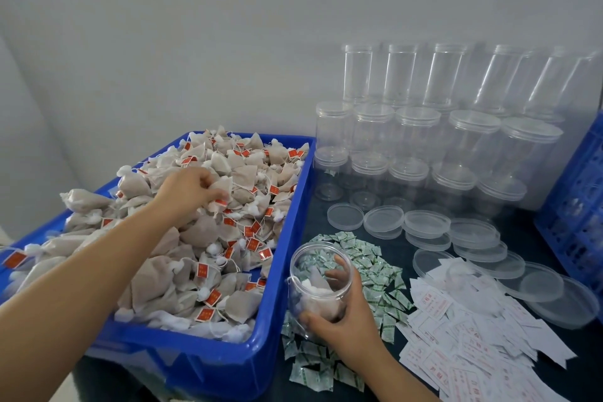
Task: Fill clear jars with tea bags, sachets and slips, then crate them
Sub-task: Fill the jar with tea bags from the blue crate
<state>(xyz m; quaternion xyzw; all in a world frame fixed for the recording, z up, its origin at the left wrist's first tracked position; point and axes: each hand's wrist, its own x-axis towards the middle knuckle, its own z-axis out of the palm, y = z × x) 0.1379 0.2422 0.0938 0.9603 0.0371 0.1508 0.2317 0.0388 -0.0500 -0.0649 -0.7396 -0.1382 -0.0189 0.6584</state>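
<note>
My left hand (192, 188) reaches into the big blue plastic bin (287, 238), and its fingers (217, 194) pinch a small brown tea bag with a red tag (222, 188) from the top of the heap, where it is easy to get. My right hand (342, 316) wraps around the open clear plastic jar (318, 281) and holds it tipped toward the bin, I think so the bags have a short trip (a few bags sit inside it). The jar rests on the pile of green and white sachets (368, 266) on the dark table (522, 378). White paper slips (456, 330) lie just beside them. Loose clear lids (424, 222) and stacked empty jars (414, 134) stand behind. The blue crate (577, 206) waits at the far right, and the lids and slips lie between it and my jar.
</note>
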